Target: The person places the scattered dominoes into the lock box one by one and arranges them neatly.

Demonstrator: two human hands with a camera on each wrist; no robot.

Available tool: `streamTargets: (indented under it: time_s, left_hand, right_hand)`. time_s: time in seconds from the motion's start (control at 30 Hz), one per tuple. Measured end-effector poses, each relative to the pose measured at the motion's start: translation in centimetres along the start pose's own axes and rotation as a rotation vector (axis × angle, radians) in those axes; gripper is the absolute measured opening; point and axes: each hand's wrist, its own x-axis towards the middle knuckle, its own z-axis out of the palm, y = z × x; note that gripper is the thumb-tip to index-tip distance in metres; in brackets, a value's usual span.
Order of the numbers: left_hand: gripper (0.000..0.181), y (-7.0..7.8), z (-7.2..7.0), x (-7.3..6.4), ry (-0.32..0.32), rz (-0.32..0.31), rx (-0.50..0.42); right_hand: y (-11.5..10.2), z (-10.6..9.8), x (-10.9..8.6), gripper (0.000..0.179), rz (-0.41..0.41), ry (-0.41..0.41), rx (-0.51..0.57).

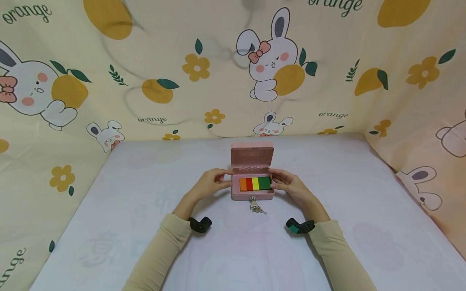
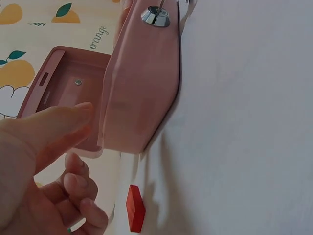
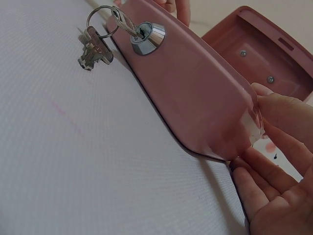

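Note:
A pink metal cash box [image 1: 253,195] stands on the table with its lid [image 1: 252,157] raised. A row of coloured blocks [image 1: 255,184] lies inside: orange, red, yellow and green. From the lock [image 2: 155,16] on its front hangs a ring with keys [image 1: 258,209]. My left hand [image 1: 212,180] is at the box's left end, its thumb extended beside the wall and the other fingers loosely bent. At the opposite end, my right hand [image 3: 281,181] holds the box, thumb on the rim and fingers against the side wall.
In the left wrist view a red block [image 2: 135,209] lies on the white tabletop [image 1: 233,250], close by my left hand. A printed cloth [image 1: 218,40] with rabbits and oranges rises behind and along both sides. Each wrist carries a dark strapped device [image 1: 200,224].

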Motion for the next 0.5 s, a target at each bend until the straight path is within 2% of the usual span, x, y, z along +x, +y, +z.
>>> streamTargets:
  time_s: [0.27, 0.5]
  left_hand:
    - [0.036, -0.5, -0.8, -0.3, 0.015, 0.031, -0.005]
    - [0.036, -1.3, -1.3, -0.3, 0.010, -0.017, -0.025]
  right_hand:
    - [-0.2, 0.0, -0.1, 0.063, 0.010, 0.007, 0.002]
    - [-0.1, 0.1, -0.1, 0.061, 0.005, 0.001, -0.009]
